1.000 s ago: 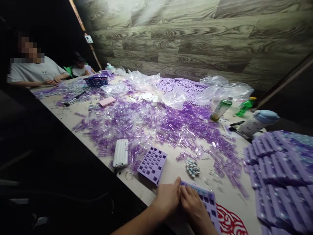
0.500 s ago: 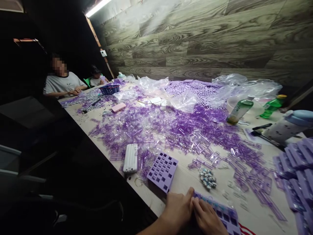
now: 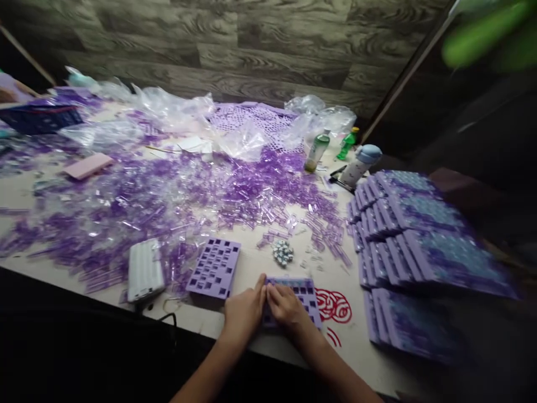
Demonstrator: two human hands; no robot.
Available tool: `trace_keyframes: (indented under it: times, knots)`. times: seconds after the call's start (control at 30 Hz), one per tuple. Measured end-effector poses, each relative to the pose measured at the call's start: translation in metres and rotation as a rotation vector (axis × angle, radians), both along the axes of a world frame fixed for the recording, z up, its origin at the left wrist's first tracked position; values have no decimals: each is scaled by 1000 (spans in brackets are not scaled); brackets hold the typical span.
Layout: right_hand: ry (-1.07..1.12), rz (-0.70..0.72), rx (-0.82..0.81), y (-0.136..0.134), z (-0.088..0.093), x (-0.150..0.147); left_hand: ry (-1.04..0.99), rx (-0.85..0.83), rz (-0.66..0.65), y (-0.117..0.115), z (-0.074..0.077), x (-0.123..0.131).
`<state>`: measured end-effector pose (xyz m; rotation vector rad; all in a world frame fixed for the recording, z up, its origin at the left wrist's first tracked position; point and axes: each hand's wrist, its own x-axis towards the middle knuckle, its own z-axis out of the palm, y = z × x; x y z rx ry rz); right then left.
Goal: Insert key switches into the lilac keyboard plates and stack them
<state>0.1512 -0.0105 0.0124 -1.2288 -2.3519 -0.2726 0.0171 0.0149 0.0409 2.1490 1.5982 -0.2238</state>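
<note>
In front of me lies a light-purple panel with square holes, a clear purple strip along its far edge. My left hand is closed at its left side, the fingertip at the far left corner. Close against it, my right hand presses its fingers together over the same corner; anything between them is too small to make out. To the left rests a second purple holed panel, tilted and apart from my hands. Just beyond my hands is a small heap of white and teal pieces.
Loose clear-purple plastic pieces spread across the table. A white ribbed block stands near the front edge. Stacked filled purple panels rise on the right. Bottles and a tumbler stand behind, near plastic bags.
My view has swung right, so the stacked panels now show fully and the people at the far left are mostly out of view. Both hands stay at the panel's corner.
</note>
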Motion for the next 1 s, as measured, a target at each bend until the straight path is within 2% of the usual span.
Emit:
trace_keyframes:
  times: [0.13, 0.27, 0.37, 0.47, 0.6, 0.7, 0.9, 1.0]
  knots:
    - [126, -78, -227, 0, 12, 23, -76, 2, 48, -5, 3, -2]
    - [114, -209, -319, 4, 17, 38, -215, -84, 191, -6, 8, -8]
    - [88, -215, -368, 6, 17, 39, -323, -150, 263, -4, 8, -13]
    - [146, -202, -345, 4, 19, 39, -394, -204, 240, -1, 7, -17]
    - [254, -138, -308, -3, 25, 39, -564, -320, 142, 2, 7, -16]
    - [282, -153, -316, -11, 28, 39, -692, -397, 89, 1, 3, -13]
    - [291, -164, -367, -17, 28, 40, -802, -472, 85, 0, -11, -6]
    - [295, -175, -374, -12, 26, 43, -795, -458, 95, 3, -7, -7]
